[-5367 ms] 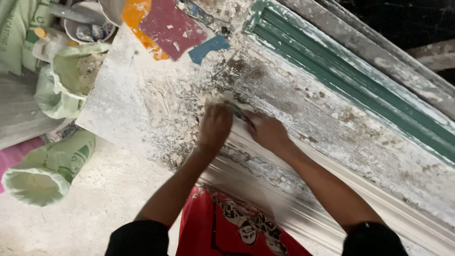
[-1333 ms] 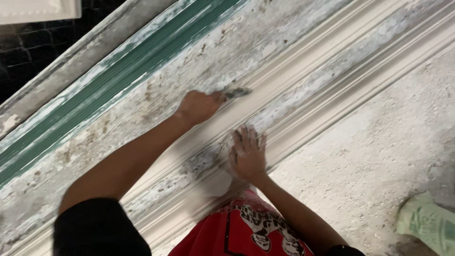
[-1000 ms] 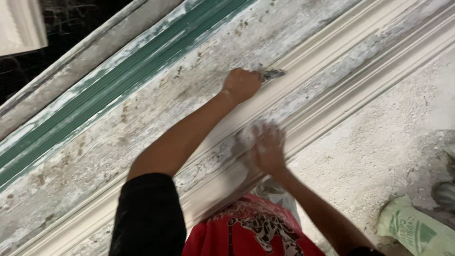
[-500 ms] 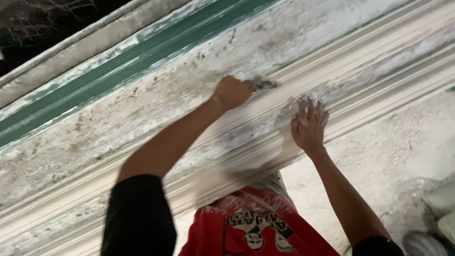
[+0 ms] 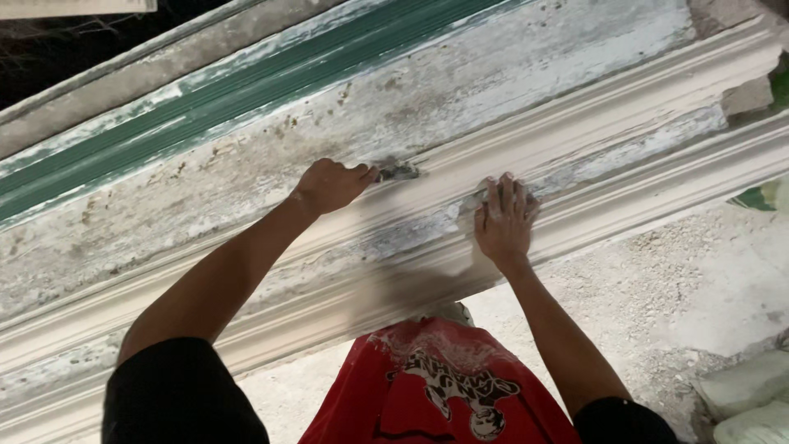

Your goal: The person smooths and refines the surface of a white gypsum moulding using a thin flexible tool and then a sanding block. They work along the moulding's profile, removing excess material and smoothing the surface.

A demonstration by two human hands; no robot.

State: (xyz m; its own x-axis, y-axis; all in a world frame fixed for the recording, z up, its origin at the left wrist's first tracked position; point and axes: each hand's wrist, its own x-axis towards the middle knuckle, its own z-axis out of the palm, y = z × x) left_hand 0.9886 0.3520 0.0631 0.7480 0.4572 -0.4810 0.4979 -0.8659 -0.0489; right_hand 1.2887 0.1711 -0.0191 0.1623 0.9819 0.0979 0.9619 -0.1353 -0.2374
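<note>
Clearly both hands are at work on a long white plaster moulding [image 5: 625, 123] that runs slantwise across the view, lying on a rough plaster-crusted worktop [image 5: 205, 189]. The left hand [image 5: 331, 184] is closed tight around a small scraping tool [image 5: 398, 172], of which only a dark, plaster-caked tip shows past the knuckles; that tip rests against the upper ridge of the moulding, probably so it can follow the profile's groove. The right hand [image 5: 503, 218] lies open, palm down, fingers [image 5: 496, 194] spread flat over the middle bands of the moulding just beside the tool, seemingly to steady the piece or feel its surface while the other hand works. A green-painted strip [image 5: 246, 90] runs along the far edge of the worktop, well apart from both hands. Below the moulding lies a dusty, gravelly floor [image 5: 657, 288], with pale sacks [image 5: 752, 399] at the lower right corner. The person's red printed garment [image 5: 444, 386] shows between the arms.
</note>
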